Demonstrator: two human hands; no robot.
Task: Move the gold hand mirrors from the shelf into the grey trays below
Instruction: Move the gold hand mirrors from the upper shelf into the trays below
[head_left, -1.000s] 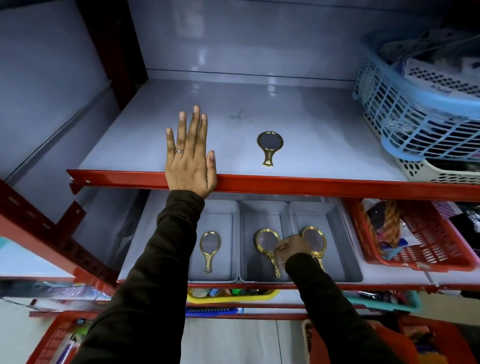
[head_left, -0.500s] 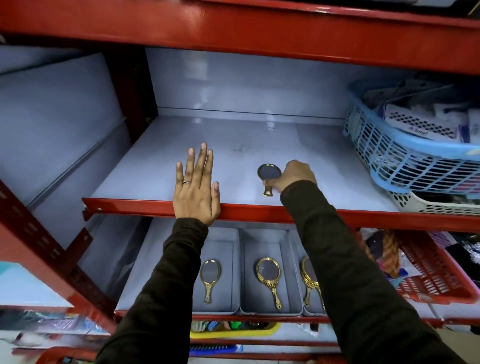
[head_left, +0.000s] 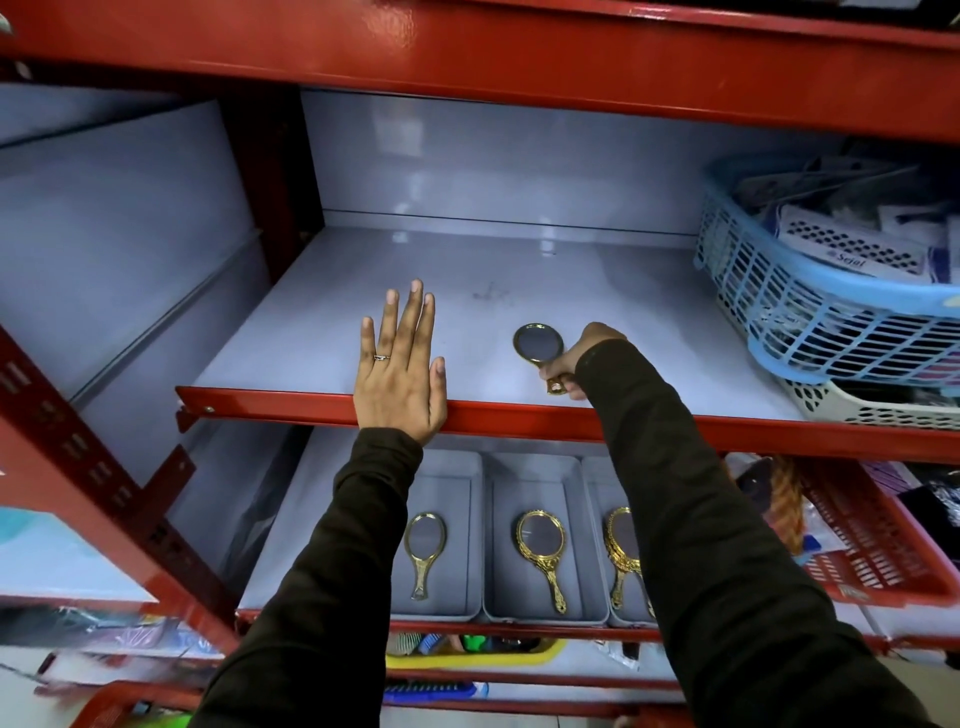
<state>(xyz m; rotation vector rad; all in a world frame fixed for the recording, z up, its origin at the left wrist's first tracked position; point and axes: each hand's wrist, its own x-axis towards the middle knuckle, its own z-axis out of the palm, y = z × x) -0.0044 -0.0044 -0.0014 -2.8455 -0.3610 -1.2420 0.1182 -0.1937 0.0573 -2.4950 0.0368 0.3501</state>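
One gold hand mirror (head_left: 537, 343) lies on the grey shelf (head_left: 322, 338), near its red front edge. My right hand (head_left: 584, 358) is closed around its handle. My left hand (head_left: 402, 371) rests flat on the shelf edge, fingers spread, holding nothing. On the level below stand three grey trays. The left tray (head_left: 457, 467) holds a gold mirror (head_left: 425, 545). A second gold mirror (head_left: 540, 551) lies in the middle tray (head_left: 535, 467). The right tray (head_left: 597, 473) holds a third gold mirror (head_left: 621, 551), partly hidden by my right sleeve.
A blue basket (head_left: 810, 322) full of packets sits on a white basket (head_left: 857, 405) at the shelf's right. A red basket (head_left: 872, 540) stands right of the trays. Red uprights (head_left: 104, 488) frame the left side. A yellow tray (head_left: 545, 652) shows on the level beneath.
My right hand left the mirror in the right tray, rose to the upper shelf and closed on the last mirror's handle. My left hand stayed put. The view tilted upward.
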